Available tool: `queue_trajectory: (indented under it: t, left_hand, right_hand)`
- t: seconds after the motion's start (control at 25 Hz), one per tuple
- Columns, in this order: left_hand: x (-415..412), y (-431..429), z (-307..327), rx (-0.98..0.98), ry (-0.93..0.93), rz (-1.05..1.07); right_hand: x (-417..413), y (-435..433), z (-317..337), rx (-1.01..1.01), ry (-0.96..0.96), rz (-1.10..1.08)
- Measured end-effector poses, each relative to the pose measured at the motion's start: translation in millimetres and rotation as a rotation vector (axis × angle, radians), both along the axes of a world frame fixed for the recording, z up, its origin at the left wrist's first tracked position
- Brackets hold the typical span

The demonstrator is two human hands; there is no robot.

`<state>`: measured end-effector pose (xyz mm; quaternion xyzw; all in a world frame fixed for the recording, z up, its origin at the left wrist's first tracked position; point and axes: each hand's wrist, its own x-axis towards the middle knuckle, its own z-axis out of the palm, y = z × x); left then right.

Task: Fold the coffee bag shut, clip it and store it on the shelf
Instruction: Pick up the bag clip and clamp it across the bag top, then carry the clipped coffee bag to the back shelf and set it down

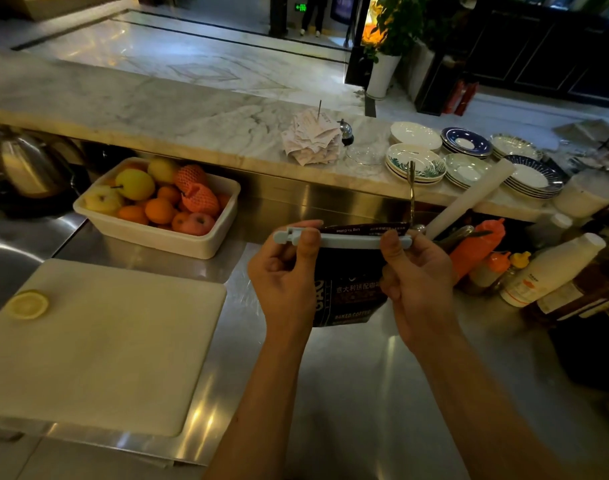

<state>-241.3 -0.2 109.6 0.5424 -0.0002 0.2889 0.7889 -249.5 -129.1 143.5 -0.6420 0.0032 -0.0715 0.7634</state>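
Left hand (289, 271) and right hand (413, 271) pinched the clip (344, 240) ends; coffee bag (348, 292) hung between them

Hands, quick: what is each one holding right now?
Left hand: closed on the latch end of the bag clip.
Right hand: closed on the clip's other end, across the coffee bag.

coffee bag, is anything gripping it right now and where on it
Both hands hold the pale clip across the folded top of the coffee bag: the left hand pinches its latch end, the right hand its other end.
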Motion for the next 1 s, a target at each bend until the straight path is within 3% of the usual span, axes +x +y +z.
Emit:
queue_trajectory:
  t: [0.24,0.4,0.64,0.84,1.0]
  left_hand:
    - [-2,26,3,0.013,-0.050,-0.013]
    - [-2,33,5,0.025,0.011,-0.033]
    - [-10,61,-25,0.325,0.132,-0.380]
    - [-22,55,-21,0.314,0.112,-0.157]
    - [-35,51,-11,0.319,0.172,0.041]
  right_hand:
    - [-3,22,0,0.020,-0.057,-0.006]
    - [-3,34,0,0.019,-0.032,-0.069]
    - [-3,41,0,0.067,0.051,-0.127]
    - [-3,42,3,0.029,0.065,0.042]
    - [4,25,16,-0.277,-0.028,0.285]
